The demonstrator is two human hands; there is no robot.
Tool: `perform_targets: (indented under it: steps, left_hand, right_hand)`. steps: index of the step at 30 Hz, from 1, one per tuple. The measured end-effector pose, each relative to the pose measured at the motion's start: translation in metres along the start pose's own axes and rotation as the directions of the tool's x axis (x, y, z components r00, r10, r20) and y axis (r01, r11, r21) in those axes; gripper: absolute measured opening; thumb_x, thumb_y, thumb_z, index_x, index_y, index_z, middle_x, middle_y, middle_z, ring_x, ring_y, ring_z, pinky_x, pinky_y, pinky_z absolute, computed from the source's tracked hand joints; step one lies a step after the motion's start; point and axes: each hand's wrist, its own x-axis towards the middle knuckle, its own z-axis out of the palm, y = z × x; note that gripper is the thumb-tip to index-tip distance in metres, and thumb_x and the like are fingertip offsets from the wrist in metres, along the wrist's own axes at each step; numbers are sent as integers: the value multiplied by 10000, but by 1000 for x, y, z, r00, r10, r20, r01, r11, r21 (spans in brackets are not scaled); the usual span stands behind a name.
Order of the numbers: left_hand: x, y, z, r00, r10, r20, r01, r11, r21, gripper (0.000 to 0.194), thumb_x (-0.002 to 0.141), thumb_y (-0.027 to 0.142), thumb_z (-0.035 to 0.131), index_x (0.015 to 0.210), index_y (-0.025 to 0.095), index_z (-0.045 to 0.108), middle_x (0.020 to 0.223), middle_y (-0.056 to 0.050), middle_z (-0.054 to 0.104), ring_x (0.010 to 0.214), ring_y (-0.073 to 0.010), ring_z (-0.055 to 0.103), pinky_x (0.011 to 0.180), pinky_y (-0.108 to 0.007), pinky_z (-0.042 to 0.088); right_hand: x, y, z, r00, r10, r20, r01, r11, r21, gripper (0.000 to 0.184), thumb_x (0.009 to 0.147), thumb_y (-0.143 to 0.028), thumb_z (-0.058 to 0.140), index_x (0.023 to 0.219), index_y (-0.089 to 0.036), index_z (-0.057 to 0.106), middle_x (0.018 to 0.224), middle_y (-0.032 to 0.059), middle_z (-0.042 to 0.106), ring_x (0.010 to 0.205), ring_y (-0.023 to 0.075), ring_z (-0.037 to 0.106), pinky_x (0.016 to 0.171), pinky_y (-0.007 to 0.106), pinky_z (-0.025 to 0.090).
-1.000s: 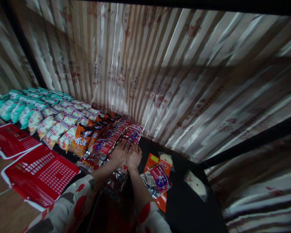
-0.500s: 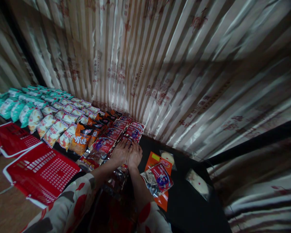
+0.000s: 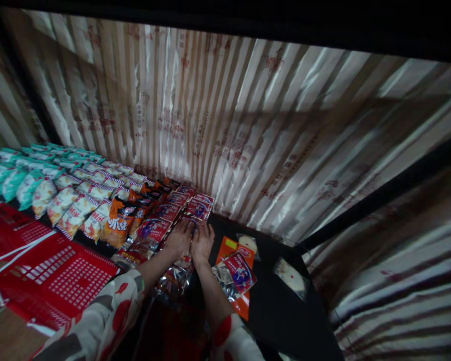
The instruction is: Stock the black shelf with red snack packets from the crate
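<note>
My left hand [image 3: 178, 241] lies with its fingers stretched forward on a red-and-purple snack packet [image 3: 184, 261], which is largely covered by the hands. Beside it, touching the same packet, rests my right hand [image 3: 203, 244] with its fingers somewhat apart. More packets of this kind are laid overlapping in two columns; one red packet [image 3: 154, 229] is just left of my left hand. To the right of my right forearm, another red-and-silver packet [image 3: 241, 273] lies across an orange packet [image 3: 225, 246].
Orange bags [image 3: 118, 220], white bags [image 3: 75, 213] and teal bags [image 3: 30, 188] stand in rows at left. Red baskets [image 3: 56, 273] are in front of them. Pale round items in clear wrap [image 3: 291, 278] lie on the black table [image 3: 278, 316]. A striped curtain [image 3: 240, 110] hangs behind.
The view has tilted up and shifted right, so a dark bar shows along the top. My hands stay on the packet; the right hand's fingers look more spread.
</note>
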Motion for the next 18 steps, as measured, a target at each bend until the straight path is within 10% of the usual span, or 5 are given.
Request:
perform_targets:
  steps: [9,18]
  left_hand:
    - [-1,-3,4,998,34,-45,-33,999,14,433,871,217,367,1286,102,411,1346,-154,442,1272,-240,365,1058,-412,265]
    - [-1,-5,4,999,35,2,-35,999,37,441,878,212,343,1289,69,414,1336,-170,447,1283,-248,344,1059,-401,259]
  right_hand:
    - [-53,32,-94,911,298,-285,-301,953,37,397,826,-401,389,1055,-129,565,990,131,577,907,234,538,838,355,395]
    - [-98,70,-148,786,609,-106,-617,761,-200,580,790,-521,427,1209,-121,459,1061,155,568,948,284,556,721,342,417]
